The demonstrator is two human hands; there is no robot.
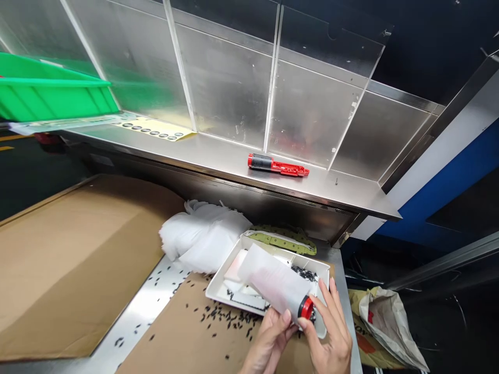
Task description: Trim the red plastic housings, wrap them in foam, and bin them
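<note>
The green crate [58, 98] was the biggest container I could see, sitting at the left end of the metal shelf [218, 156], with only a sliver of red showing inside it. Past the right edge of the counter [138, 311], a paper sack [390, 324] gaped, a scrap of red in its mouth. The white tray [224, 271] held pale flat pieces [249, 297] and, toward its right end, a heap of small black pieces [304, 273]; more were scattered in front of it.

Over the tray, a translucent white sleeve [273, 278] covered most of a red-and-black cylindrical part [307, 307]. Its glossy red end and black band poked out, and a pinkish tinge showed through the sleeve. The left hand's [268, 340] grip was clamped on the sleeve; the right hand's [332, 332] grip was closed around the red end.
</note>
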